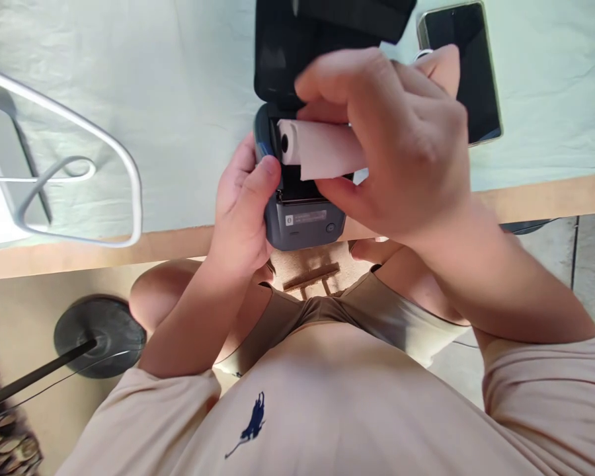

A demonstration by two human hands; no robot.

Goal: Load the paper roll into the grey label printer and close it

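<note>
Paper roll axis runs L-R across printer bay; right hand fingers clamped on it from above; left hand grips printer side, prob. steadying.

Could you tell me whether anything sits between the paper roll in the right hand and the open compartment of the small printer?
Nothing visible does. The right hand holds the paper roll right over the printer bay, lid up behind it. The left hand grips only the printer's side.
</note>
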